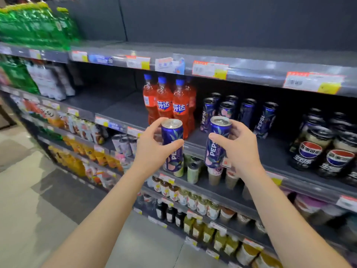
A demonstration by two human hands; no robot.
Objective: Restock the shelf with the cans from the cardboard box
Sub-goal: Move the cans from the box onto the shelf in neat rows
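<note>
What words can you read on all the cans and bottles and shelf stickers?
"PEPSI": can in left hand
"PEPSI": can in right hand
"PEPSI": blue cans on the shelf
"芬达": orange bottles
"百事可乐": black bottles, partly blurred
Price tags: too blurred to read

Shop aisle, tiered shelves (pixel 212 60), blurred, probably price tags (pixel 209 69), rows of bottled drinks (pixel 168 105)

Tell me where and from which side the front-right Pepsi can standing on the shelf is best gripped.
Grip that can around its mid-body from the open front. It stands upright, slim and round, with clear space to its right but neighbours to its left and behind.
</note>
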